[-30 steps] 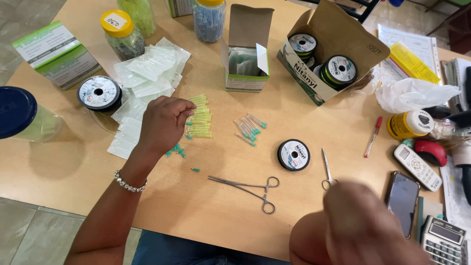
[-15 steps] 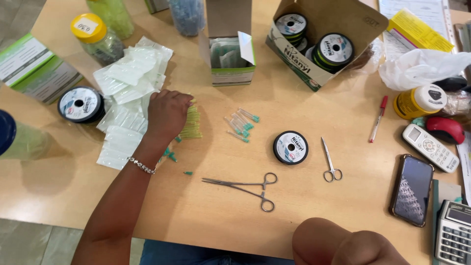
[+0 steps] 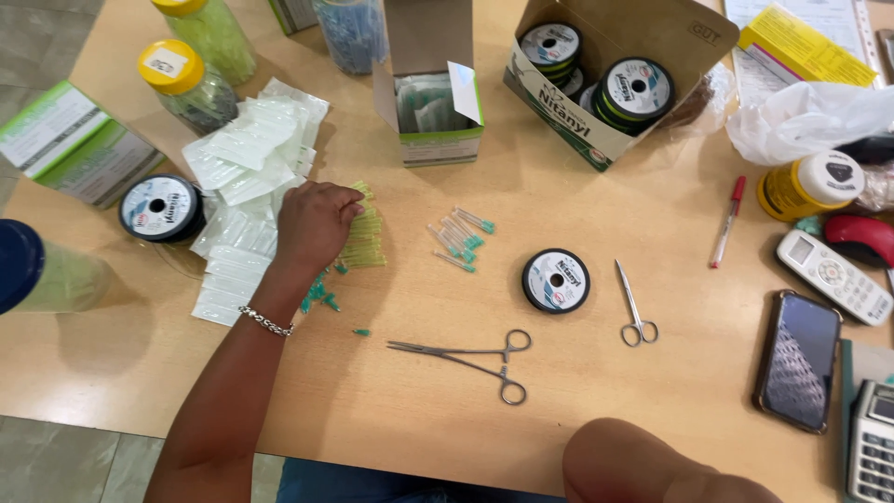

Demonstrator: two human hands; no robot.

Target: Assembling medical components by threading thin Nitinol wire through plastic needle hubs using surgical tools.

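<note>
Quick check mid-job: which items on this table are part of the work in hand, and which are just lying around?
In hand:
left hand on the row of yellow-green needle caps
white blister packs
loose green-hubbed needles
thread spool
forceps
small scissors

Lying about:
phone
remote control
red pen
calculator
white plastic bag
</note>
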